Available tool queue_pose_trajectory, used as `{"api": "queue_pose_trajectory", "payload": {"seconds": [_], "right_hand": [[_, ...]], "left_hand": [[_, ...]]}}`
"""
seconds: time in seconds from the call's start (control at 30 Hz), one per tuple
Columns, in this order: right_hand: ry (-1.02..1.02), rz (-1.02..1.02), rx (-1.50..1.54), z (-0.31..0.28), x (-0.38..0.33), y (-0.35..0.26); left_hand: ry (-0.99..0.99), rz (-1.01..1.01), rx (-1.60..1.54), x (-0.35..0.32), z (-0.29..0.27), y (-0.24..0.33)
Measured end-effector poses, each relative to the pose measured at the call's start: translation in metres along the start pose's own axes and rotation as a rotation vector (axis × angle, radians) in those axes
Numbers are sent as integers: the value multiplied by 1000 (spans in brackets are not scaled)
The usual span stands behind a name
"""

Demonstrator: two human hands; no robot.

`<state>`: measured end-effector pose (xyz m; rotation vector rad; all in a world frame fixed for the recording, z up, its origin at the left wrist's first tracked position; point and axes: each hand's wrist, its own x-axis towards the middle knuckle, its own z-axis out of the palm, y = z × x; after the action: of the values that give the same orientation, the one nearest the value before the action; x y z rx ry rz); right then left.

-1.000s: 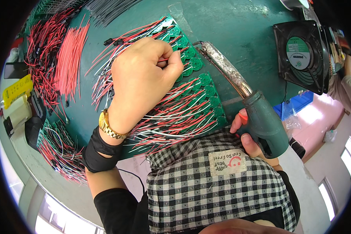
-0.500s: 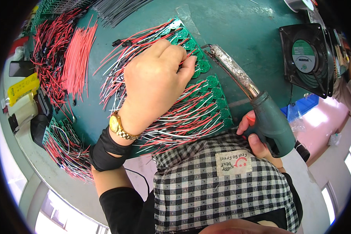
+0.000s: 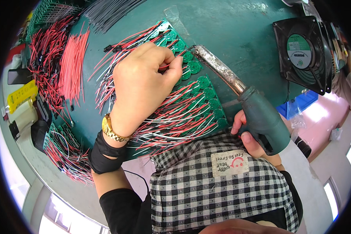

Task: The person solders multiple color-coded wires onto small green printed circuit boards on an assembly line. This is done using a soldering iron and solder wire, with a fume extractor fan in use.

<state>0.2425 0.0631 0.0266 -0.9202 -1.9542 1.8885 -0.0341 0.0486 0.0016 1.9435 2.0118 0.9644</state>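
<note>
My left hand [image 3: 142,74], with a gold watch on its wrist, is closed in a pinch on a thin red wire [image 3: 164,67] over the upper board panel. That green circuit board panel [image 3: 192,67] carries round boards with red, black and white wires trailing left, partly hidden under my hand. My right hand [image 3: 249,134] is wrapped round the handle of a soldering gun [image 3: 257,113] with a dark green body. Its long, stained metal barrel points up and left, and its tip is at the upper panel's right edge, close to my left fingertips. A second wired panel [image 3: 208,103] lies nearer me.
Left lie bundles of red-and-black wires [image 3: 46,66], red wires [image 3: 73,66] and grey wires [image 3: 109,13]. More wired boards [image 3: 64,152] rest at the lower left. A black fan [image 3: 302,54] stands on the right, near a blue bin [image 3: 300,104].
The soldering gun's tip has come left to the upper panel's edge. My left hand has moved slightly left, and a red wire now shows at its fingers. The whole view has shifted a little.
</note>
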Motion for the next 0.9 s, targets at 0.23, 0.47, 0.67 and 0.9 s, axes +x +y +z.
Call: {"api": "queue_pose_trajectory", "payload": {"seconds": [0.23, 0.47, 0.67, 0.9], "right_hand": [[-36, 6, -229, 3, 6, -4], [129, 119, -118, 8, -2, -6], [229, 119, 281, 19, -11, 10], [255, 47, 337, 21, -13, 19]], "left_hand": [[0, 20, -19, 0, 0, -1], [39, 53, 24, 0, 2, -4], [34, 37, 20, -1, 2, -4], [37, 107, 15, -1, 1, -7]]}}
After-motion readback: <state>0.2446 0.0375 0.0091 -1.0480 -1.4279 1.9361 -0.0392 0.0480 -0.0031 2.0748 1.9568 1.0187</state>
